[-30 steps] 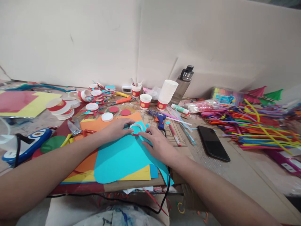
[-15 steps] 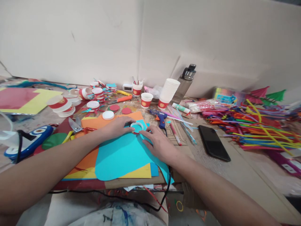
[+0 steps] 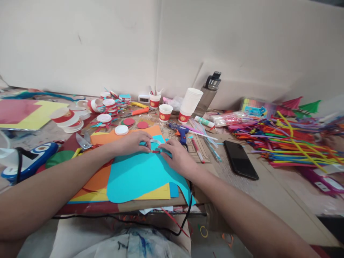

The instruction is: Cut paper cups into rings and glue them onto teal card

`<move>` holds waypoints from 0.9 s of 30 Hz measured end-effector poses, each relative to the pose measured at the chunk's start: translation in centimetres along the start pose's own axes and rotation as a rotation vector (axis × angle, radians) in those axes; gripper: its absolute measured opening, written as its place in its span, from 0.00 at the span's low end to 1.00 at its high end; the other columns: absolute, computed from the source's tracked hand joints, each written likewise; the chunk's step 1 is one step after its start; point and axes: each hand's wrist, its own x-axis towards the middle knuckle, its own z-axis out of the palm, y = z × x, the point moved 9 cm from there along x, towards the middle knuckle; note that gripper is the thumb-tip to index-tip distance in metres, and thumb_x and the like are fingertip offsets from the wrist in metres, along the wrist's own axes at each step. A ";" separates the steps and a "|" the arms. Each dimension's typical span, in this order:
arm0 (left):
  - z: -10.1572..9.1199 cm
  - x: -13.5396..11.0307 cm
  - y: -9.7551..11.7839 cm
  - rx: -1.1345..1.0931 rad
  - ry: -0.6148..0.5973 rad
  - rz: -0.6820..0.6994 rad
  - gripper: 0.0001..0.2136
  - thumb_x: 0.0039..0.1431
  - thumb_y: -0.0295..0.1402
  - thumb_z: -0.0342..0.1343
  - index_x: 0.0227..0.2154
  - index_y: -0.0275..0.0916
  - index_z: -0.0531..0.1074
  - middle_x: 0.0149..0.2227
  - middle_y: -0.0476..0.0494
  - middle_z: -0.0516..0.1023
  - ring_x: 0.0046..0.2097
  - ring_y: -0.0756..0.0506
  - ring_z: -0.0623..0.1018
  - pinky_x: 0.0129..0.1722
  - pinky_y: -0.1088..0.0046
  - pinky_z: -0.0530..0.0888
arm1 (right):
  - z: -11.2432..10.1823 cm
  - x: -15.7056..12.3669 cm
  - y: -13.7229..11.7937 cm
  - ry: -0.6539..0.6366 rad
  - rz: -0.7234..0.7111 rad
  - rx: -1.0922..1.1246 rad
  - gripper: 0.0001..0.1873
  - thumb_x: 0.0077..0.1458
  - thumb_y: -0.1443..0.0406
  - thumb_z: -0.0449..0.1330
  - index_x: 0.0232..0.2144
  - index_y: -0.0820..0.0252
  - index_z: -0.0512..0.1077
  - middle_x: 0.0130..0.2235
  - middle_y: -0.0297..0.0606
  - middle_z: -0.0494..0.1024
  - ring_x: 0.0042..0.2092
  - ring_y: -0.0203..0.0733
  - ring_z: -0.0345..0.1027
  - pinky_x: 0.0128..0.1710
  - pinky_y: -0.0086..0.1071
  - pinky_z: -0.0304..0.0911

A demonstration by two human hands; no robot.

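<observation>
Around cyan paper [image 3: 137, 175]: scissors [image 3: 84, 142], blue glue gun [image 3: 183, 132].

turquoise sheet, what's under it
Edges of a yellow sheet, a blue sheet and an orange sheet show from under the turquoise sheet. Whatever lies beneath its middle is covered and cannot be seen.

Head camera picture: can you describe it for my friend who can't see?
Someone's left hand and right hand hold a red and white ring between them, over turquoise paper. Beyond are paper cups and a blue glue gun, with colorful strips heaped at right.
</observation>
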 end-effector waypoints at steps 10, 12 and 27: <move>-0.8 -0.5 0.4 -0.434 0.073 -0.222 0.18 0.53 0.50 0.61 0.30 0.37 0.77 0.29 0.47 0.77 0.31 0.49 0.73 0.31 0.75 0.69 | -2.3 0.3 0.6 0.200 0.056 0.312 0.15 0.62 0.64 0.59 0.51 0.58 0.71 0.42 0.39 0.75 0.41 0.39 0.67 0.40 0.34 0.64; -0.6 -0.6 0.5 -0.431 0.052 -0.214 0.19 0.55 0.50 0.60 0.31 0.37 0.77 0.29 0.47 0.76 0.31 0.49 0.73 0.31 0.75 0.69 | -2.7 0.2 0.3 0.230 0.036 0.306 0.13 0.64 0.61 0.58 0.48 0.58 0.73 0.41 0.40 0.76 0.41 0.40 0.67 0.40 0.34 0.63; -0.1 -0.7 1.1 -0.518 0.016 -0.236 0.17 0.53 0.48 0.62 0.30 0.37 0.76 0.29 0.47 0.75 0.31 0.49 0.71 0.32 0.75 0.67 | -2.9 0.0 0.2 0.243 0.033 0.328 0.11 0.64 0.62 0.57 0.45 0.60 0.75 0.38 0.39 0.76 0.38 0.38 0.67 0.39 0.32 0.62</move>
